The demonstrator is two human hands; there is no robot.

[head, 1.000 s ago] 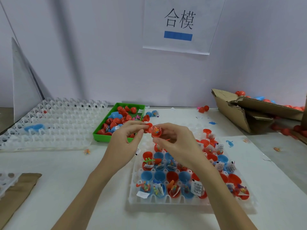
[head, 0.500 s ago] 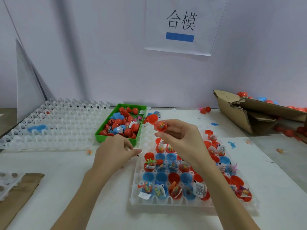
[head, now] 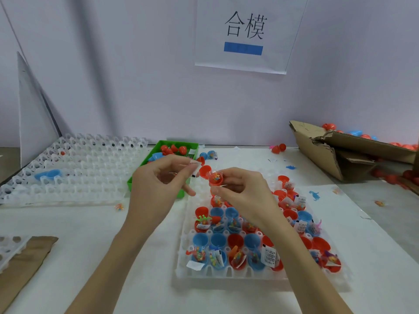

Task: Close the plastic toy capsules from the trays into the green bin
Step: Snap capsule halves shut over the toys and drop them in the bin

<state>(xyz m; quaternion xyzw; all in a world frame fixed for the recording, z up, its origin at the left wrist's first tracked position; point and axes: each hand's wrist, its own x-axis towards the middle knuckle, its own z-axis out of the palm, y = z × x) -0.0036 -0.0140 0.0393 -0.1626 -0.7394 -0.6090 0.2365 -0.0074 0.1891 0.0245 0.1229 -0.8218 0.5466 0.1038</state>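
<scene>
Light: bright, even, soft overhead | Shadows: you see faint ones under your arms on the white table [head: 90, 257] and behind the leaning board [head: 34, 114] | Glare: none | Blur: slight softness throughout | Distortion: wide-angle bending at the edges, the wall sign [head: 244, 35] tilts.

It was a small assembly workstation: capsule-filled trays [head: 226, 274], a torn cardboard box [head: 328, 152], a posted station sign [head: 243, 35].
</scene>
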